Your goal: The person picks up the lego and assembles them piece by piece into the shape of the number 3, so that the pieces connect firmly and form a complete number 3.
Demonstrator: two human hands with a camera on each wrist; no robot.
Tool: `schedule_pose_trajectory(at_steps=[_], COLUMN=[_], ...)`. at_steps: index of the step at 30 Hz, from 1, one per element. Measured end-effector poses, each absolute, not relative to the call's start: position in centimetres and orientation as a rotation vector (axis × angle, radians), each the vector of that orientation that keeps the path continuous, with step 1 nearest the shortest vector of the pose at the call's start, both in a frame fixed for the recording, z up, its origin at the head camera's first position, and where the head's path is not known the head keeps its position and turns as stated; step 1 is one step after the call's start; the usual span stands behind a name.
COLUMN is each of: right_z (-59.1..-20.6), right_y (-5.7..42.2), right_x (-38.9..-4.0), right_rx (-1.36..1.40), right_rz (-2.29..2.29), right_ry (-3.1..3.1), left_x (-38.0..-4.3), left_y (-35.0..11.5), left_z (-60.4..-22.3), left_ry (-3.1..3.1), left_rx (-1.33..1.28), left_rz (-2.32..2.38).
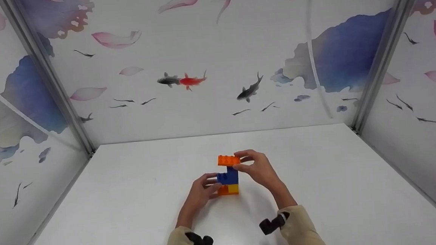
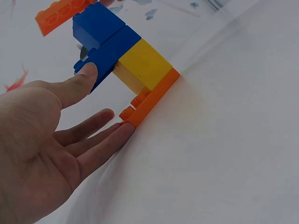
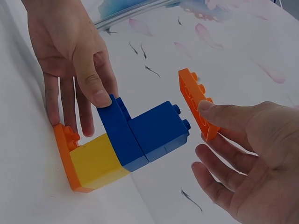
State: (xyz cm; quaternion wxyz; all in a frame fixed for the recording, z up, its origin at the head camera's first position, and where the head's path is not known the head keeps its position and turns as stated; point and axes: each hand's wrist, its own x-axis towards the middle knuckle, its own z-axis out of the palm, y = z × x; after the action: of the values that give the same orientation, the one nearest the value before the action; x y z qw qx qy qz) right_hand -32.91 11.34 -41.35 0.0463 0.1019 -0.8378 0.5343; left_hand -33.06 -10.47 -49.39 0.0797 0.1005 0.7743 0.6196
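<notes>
A small stack of toy building bricks stands upright on the white table, in the middle of the head view. At its base lies a thin orange plate [image 3: 67,161], with a yellow brick [image 3: 99,161] on one end. Above that sit a long blue brick [image 3: 120,137] and a shorter blue brick [image 3: 159,130] with bare studs. My left hand [image 1: 200,191] pinches the overhanging end of the long blue brick, other fingertips right at the base plate's end. My right hand [image 1: 261,169] pinches a second thin orange plate [image 1: 227,160] by one end; it is tilted, with a gap above the top blue studs.
The white tabletop [image 1: 130,173] runs back to a patterned wall [image 1: 209,111] with painted fish and petals. Similar side panels stand left and right, with metal posts [image 1: 381,63] at the corners. A black wrist camera [image 1: 271,224] sits at each sleeve.
</notes>
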Motion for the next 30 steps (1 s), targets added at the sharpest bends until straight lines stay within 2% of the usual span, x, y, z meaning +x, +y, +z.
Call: schedule_pose_trajectory(at_steps=[30], right_z=[-42.7], right_y=[10.5], right_x=[-33.1], right_rx=[0.343], right_rz=[1.684], right_ry=[-2.553], left_x=[-33.1], left_y=[-10.5], left_z=[-49.6], left_ry=[2.366], left_rx=[0.320], left_rz=[1.823])
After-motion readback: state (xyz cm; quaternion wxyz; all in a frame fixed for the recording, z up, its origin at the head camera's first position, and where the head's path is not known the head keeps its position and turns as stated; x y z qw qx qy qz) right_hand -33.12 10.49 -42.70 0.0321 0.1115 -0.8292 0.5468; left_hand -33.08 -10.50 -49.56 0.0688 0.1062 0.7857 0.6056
